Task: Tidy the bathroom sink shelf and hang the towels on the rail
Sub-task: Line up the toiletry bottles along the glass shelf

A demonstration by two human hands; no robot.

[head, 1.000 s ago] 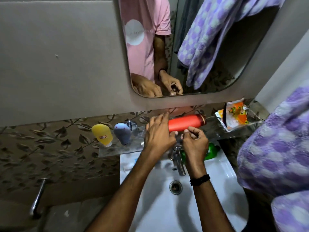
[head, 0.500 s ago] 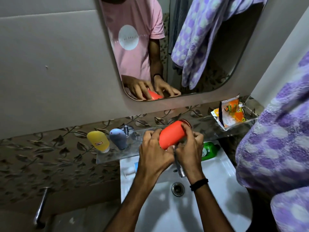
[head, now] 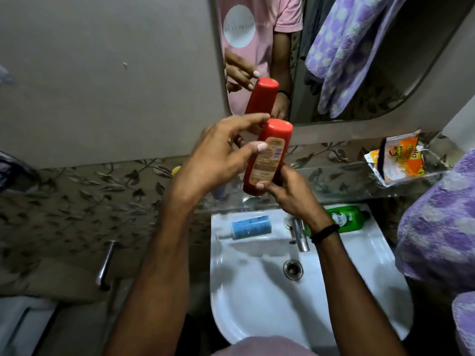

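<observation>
A red bottle (head: 270, 155) with a printed back label stands nearly upright in the air above the glass shelf (head: 341, 181). My right hand (head: 290, 194) grips its lower end from the right. My left hand (head: 218, 160) touches its left side, fingers spread, thumb on the label. A purple checked towel (head: 437, 222) hangs at the right edge. A second one shows in the mirror (head: 385, 60). The yellow and grey bottles on the shelf are mostly hidden behind my left hand.
A white sink (head: 257, 291) lies below with a chrome tap (head: 299, 235). On its back ledge lie a blue tube (head: 250, 227) and a green bottle (head: 347, 218). An orange packet (head: 401, 160) sits at the shelf's right end. A chrome wall tap (head: 105, 265) sticks out at lower left.
The red bottle went from lying on the shelf to being held upright above it. Both hands rose with it, and the left hand's fingers have spread.
</observation>
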